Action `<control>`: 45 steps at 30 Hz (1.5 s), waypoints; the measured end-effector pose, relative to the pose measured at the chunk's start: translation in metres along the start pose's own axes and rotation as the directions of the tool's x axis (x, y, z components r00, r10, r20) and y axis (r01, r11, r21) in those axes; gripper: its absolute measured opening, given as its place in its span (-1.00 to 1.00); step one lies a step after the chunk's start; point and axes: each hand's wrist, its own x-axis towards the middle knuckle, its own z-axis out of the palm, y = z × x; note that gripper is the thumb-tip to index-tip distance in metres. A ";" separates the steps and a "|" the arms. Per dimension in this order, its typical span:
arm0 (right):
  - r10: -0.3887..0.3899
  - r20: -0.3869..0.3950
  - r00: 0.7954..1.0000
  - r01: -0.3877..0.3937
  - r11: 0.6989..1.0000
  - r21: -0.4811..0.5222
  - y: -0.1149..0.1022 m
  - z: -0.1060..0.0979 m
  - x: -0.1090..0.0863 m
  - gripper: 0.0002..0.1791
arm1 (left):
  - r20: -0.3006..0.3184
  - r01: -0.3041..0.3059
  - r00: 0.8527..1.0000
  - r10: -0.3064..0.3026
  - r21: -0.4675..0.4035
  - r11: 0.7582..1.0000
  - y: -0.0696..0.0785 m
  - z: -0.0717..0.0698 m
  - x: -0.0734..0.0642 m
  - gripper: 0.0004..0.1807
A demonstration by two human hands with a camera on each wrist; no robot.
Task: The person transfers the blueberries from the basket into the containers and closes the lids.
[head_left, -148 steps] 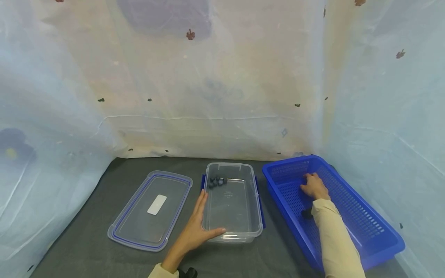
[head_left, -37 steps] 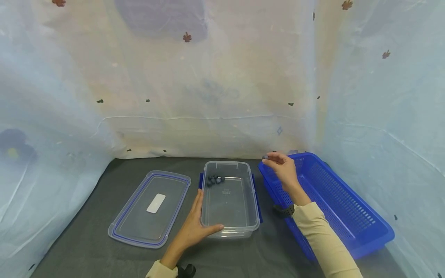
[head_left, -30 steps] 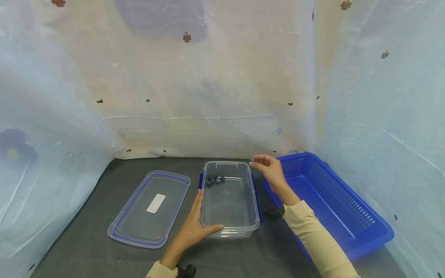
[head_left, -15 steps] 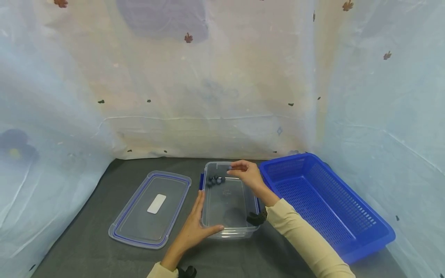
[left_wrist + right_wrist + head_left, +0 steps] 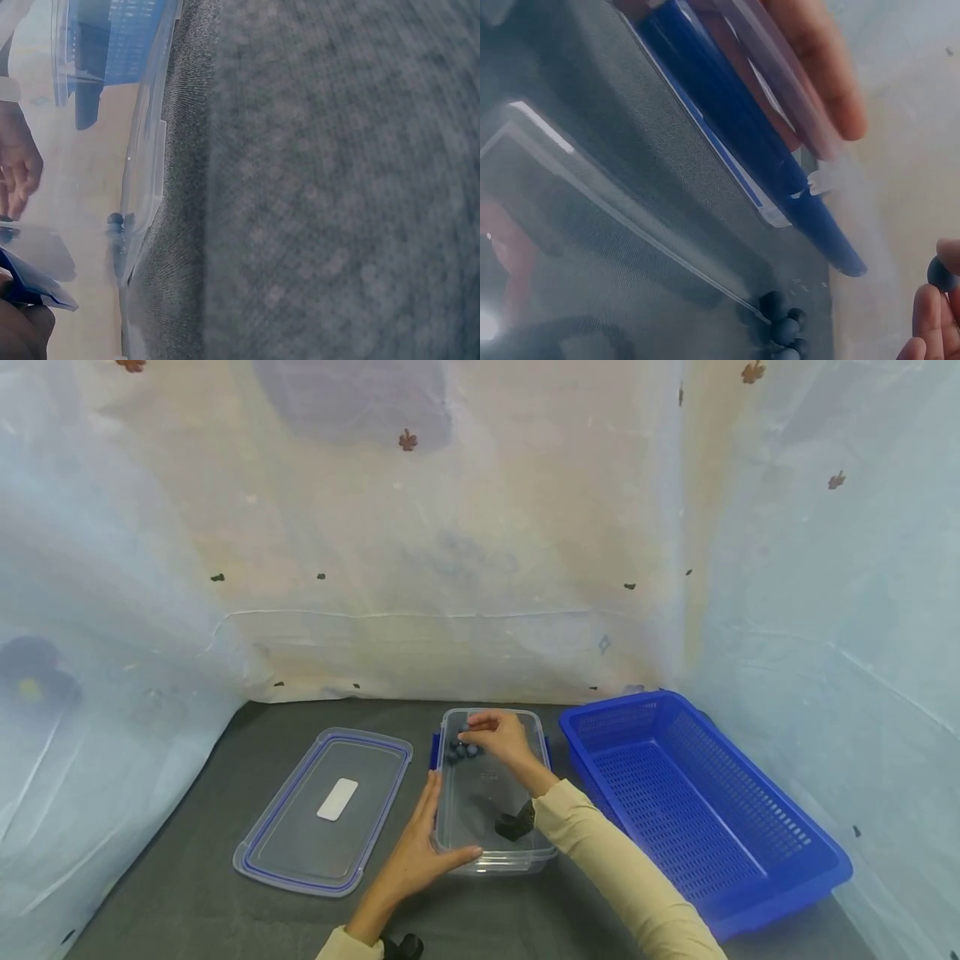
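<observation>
A clear plastic food container (image 5: 495, 865) with blue side clasps (image 5: 735, 127) stands at the middle of the table. Several blueberries (image 5: 463, 752) lie together at its far left corner, and the right wrist view shows these blueberries (image 5: 784, 330) close up. My right hand (image 5: 501, 739) is over that corner, pinching one blueberry (image 5: 939, 274) between thumb and fingertips. My left hand (image 5: 417, 850) rests against the container with straight fingers along its left side and the thumb at the near rim. In the left wrist view the right hand (image 5: 19, 165) shows through the plastic.
Left of the container lies its clear lid (image 5: 300, 827) with a blue seal and a white label (image 5: 338, 799). A blue slotted basket (image 5: 678, 802) stands at the right. Grey cloth (image 5: 187, 893) covers the table, and a pale patterned sheet (image 5: 480, 568) hangs behind.
My right hand was inside the basket, came out with a blueberry, and has moved left over the container's far left corner. The left hand has stayed at the container.
</observation>
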 end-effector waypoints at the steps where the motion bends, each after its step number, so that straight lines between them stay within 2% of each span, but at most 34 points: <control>1: 0.014 -0.007 1.000 -0.014 1.000 -0.016 0.001 0.003 0.003 -0.65 | -0.001 -0.003 1.000 0.003 -0.001 1.000 0.000 0.000 0.000 0.31; 12: 0.130 -0.088 0.988 -0.139 0.986 -0.094 0.018 0.025 0.019 -0.75 | -0.005 0.003 1.000 -0.003 0.001 1.000 -0.001 0.000 0.000 0.29; 15: 0.156 -0.114 0.981 -0.171 0.977 -0.128 0.023 0.028 0.020 -0.77 | -0.005 0.001 1.000 -0.001 0.001 1.000 -0.002 0.000 0.000 0.30; 20: 0.186 -0.127 0.974 -0.202 0.971 -0.130 0.028 0.029 0.019 -0.78 | -0.007 -0.002 1.000 0.002 -0.001 1.000 -0.002 0.000 0.000 0.30; 24: 0.177 -0.147 0.973 -0.201 0.965 -0.169 0.032 0.028 0.019 -0.80 | -0.015 0.001 1.000 -0.001 0.008 1.000 -0.001 0.000 0.000 0.30; 30: 0.115 -0.172 0.978 -0.159 0.951 -0.266 0.044 0.026 0.018 -0.84 | -0.015 0.004 1.000 -0.004 0.009 1.000 -0.001 0.001 -0.001 0.30; 36: 0.076 -0.163 0.984 -0.119 0.955 -0.272 0.055 0.027 0.019 -0.81 | -0.012 0.007 1.000 -0.006 0.016 1.000 0.000 0.001 -0.001 0.29; 45: 0.099 -0.148 0.984 -0.139 0.947 -0.291 0.055 0.027 0.019 -0.83 | -0.014 0.018 1.000 -0.018 0.016 1.000 0.003 -0.001 -0.002 0.28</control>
